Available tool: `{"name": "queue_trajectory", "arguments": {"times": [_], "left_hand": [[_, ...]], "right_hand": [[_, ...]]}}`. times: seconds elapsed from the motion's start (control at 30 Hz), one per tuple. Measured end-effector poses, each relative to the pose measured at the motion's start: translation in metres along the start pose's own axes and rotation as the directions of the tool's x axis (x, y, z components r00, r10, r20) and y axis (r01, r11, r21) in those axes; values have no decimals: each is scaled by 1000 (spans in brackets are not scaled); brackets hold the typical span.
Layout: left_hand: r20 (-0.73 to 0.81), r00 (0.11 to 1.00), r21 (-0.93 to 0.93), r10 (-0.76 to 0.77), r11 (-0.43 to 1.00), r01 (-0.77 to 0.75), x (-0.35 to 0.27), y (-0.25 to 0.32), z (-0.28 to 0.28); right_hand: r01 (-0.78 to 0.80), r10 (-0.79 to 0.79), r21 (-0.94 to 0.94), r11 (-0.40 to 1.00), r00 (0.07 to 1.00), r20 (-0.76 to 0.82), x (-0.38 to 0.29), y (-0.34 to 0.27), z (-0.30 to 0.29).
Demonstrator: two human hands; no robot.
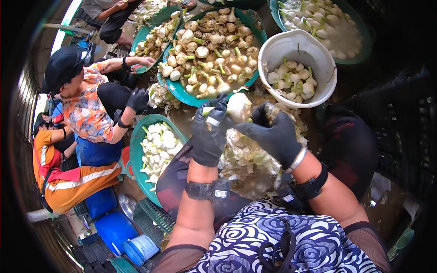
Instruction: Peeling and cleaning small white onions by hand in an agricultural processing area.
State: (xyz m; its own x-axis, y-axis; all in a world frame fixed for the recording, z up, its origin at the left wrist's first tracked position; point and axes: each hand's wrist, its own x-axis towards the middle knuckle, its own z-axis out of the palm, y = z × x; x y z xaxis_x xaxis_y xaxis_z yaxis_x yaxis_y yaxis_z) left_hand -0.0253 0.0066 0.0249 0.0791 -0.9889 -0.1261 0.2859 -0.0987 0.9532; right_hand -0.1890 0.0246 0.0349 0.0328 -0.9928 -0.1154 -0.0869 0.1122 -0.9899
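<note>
In a black glove, my left hand (pixel 210 131) grips a garlic bulb (pixel 240 106) by its green stem, the white bulb standing out towards the right. My right hand (pixel 275 133), also gloved in black, is beside the bulb with its fingers curled around brownish peeled skin (pixel 272 112). Beyond my hands stands a green tub (pixel 177 94) of unpeeled garlic in murky water. A white bucket (pixel 327 90) with cleaned bulbs is at its right. Below my hands lies a heap of garlic skins (pixel 249 153). Left of my knee, another green tub (pixel 136 136) holds clean white bulbs.
Further tubs of garlic (pixel 367 44) stand at the top. A co-worker in a flowered shirt (pixel 85 105) sits at the left, reaching to a tub; others sit nearby. Blue barrels (pixel 116 228), a lidded pail (pixel 140 249) and a dark plastic crate (pixel 152 215) lie at lower left.
</note>
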Motion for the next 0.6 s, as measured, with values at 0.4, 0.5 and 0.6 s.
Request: {"name": "queue_trajectory", "arguments": {"times": [0.4,0.5,0.6], "left_hand": [[54,998,45,-29,999,27,-23,10,9],[45,999,-13,-4,1000,5,-20,12,8],[27,999,-17,47,999,-47,-18,14,2]], "right_hand": [[25,-90,-255,967,965,-247,36,22,-30],[211,-145,-468,858,974,173,24,58,-29],[-80,334,-523,848,848,412,10,28,-26]]}}
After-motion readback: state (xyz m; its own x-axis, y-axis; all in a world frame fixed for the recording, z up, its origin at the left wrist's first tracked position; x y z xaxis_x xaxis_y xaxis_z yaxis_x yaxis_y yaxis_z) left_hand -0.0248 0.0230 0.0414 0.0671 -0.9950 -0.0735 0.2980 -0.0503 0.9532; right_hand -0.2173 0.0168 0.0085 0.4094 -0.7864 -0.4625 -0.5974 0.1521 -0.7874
